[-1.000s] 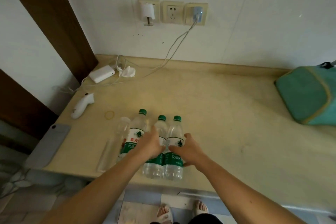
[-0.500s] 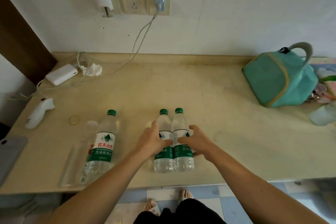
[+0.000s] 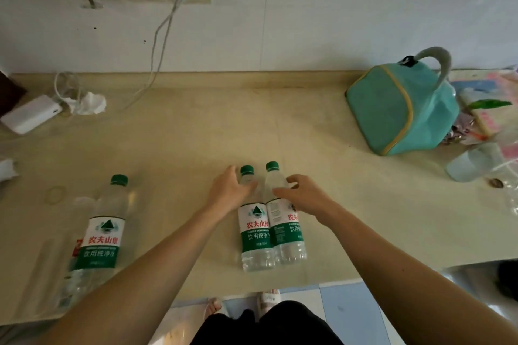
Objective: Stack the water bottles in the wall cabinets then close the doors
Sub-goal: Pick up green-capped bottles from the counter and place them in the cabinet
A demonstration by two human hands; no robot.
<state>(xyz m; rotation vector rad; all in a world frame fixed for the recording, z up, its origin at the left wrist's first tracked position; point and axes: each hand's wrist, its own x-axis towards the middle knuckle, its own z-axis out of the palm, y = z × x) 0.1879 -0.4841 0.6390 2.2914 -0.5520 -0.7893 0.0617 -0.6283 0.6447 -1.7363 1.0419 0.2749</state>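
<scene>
With a third bottle standing well apart outboard of the left hand, that hand is cupping the left bottle while the right hand, fingers spread, is flanking the right bottle; both should be closing firmly below the shoulders before lifting.

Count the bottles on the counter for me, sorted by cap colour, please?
Green-capped bottles: 3, a pair in the middle and one at the left.
Clear bottle, no coloured cap visible: 1, far left.
Total: 4.
</scene>
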